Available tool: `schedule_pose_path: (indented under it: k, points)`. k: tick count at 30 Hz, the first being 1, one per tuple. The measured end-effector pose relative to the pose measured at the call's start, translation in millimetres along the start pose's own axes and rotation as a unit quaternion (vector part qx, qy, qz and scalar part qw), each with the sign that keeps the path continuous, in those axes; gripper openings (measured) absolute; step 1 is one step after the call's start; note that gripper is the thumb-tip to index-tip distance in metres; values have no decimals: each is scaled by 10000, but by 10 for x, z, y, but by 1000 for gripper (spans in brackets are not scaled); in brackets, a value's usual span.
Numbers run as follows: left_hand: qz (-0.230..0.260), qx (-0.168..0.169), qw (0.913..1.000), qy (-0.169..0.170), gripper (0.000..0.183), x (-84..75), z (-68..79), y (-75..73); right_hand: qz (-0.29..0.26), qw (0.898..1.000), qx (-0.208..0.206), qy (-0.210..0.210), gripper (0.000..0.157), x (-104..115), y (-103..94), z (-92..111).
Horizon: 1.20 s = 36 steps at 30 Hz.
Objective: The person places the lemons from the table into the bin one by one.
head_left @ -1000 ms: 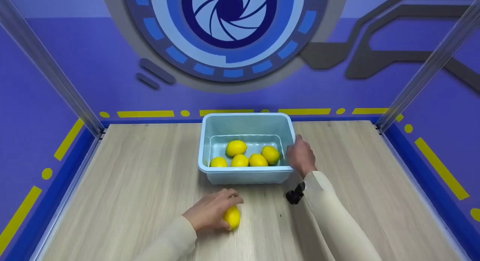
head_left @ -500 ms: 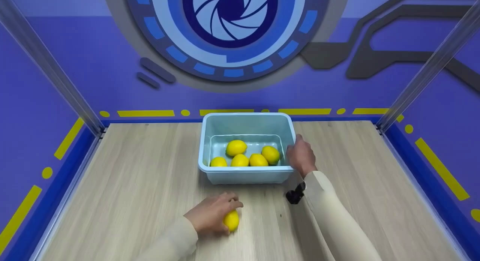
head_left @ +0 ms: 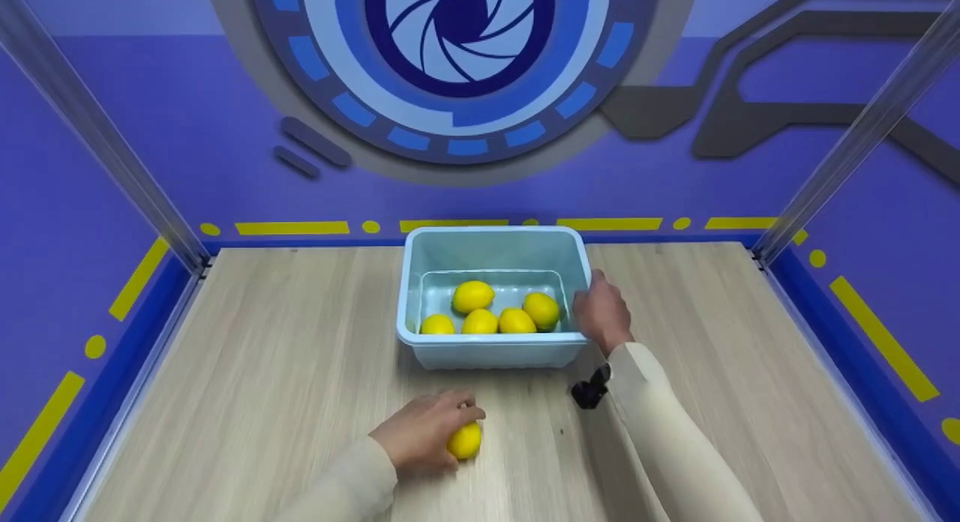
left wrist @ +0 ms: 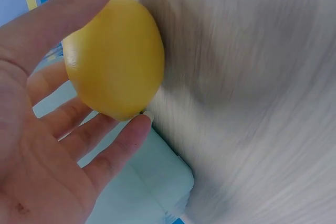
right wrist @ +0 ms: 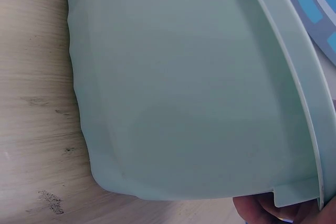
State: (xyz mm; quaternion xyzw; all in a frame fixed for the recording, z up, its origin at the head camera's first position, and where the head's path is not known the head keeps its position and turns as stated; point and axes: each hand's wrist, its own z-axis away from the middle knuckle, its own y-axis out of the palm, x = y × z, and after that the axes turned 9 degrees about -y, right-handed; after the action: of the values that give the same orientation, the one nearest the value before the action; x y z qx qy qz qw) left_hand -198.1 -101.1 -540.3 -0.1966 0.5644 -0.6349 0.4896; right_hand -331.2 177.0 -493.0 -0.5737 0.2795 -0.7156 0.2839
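In the head view a lemon (head_left: 464, 440) is at the near part of the table, in front of the bin, with my left hand (head_left: 425, 433) around its left side. The left wrist view shows that lemon (left wrist: 116, 59) between the thumb at one end and the fingers at the other, close to the tabletop. My right hand (head_left: 603, 312) grips the right rim of a pale blue plastic bin (head_left: 495, 355). Several lemons (head_left: 480, 321) lie inside it. The right wrist view shows the bin's outer wall (right wrist: 189, 87), with curled fingers (right wrist: 252, 208) under its rim.
The wood-grain table (head_left: 285, 342) is bounded by a purple back wall (head_left: 150, 132) and side panels, with metal posts (head_left: 847, 132) at the corners. A black device (head_left: 591, 388) is at the right wrist.
My left hand has shifted slightly toward the near edge, and the lemon under it has turned a little, looking rounder. The right hand and the bin have stayed in place.
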Motion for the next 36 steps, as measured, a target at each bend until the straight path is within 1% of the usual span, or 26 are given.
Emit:
schedule_pose_path:
  k: [4,7,15,23,31,36]
  points:
    - [22,110,9999,-101,65,10,-7,18,35,10000,-45,-58,49,-2,6,-2]
    - [13,137,9998,-108,61,14,-16,34,41,10000,-31,-79,51,-7,9,1]
    - [-130,-61,9999,83,52,16,-31,53,118,9998,-20,-156,53,-19,3,16]
    - [-197,-224,9993,210,53,20,-26,37,97,9998,52,-149,52,-15,-13,8]
    - [-153,-202,9996,113,54,0,-22,0,44,9999,48,-137,51,-20,-9,8]
    - [-180,-269,9993,180,55,-5,-13,-21,-43,9999,40,-156,50,-29,3,9]
